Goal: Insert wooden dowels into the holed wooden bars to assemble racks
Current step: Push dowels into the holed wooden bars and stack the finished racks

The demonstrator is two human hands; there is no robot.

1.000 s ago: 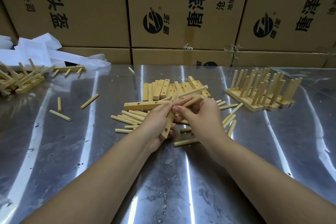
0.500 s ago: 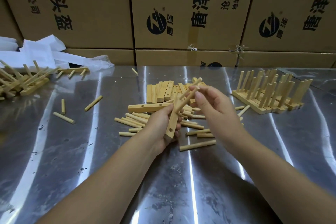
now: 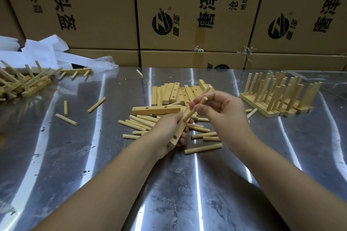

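**Layout of the work surface.** A stack of pale holed wooden bars [image 3: 169, 93] is lying at the middle of the shiny metal tabletop [image 3: 75, 174], toward its far edge. A single pale holed wooden bar [image 3: 155, 110] is lying crosswise just before the stack. Loose pale round wooden dowels [image 3: 139, 124] are lying scattered before and beside it.

Above the scatter, the left hand [image 3: 169, 133] is gripping a pale square-section wooden bar [image 3: 178, 133]. Just to its right, the right hand [image 3: 221, 112] is pinching a pale round wooden dowel [image 3: 193, 108], whose lower end is touching that bar.

Assembled pale wooden racks with upright dowels [image 3: 277, 99] are standing near the right edge. A tangled heap of pale wooden racks [image 3: 24, 84] is lying at the left edge. Three stray pale wooden dowels [image 3: 65, 108] are lying between the heap and the scatter.

White crumpled packaging sheets [image 3: 37, 52] are lying at the far left corner. Brown printed cardboard boxes [image 3: 187, 15] are standing behind the far edge.
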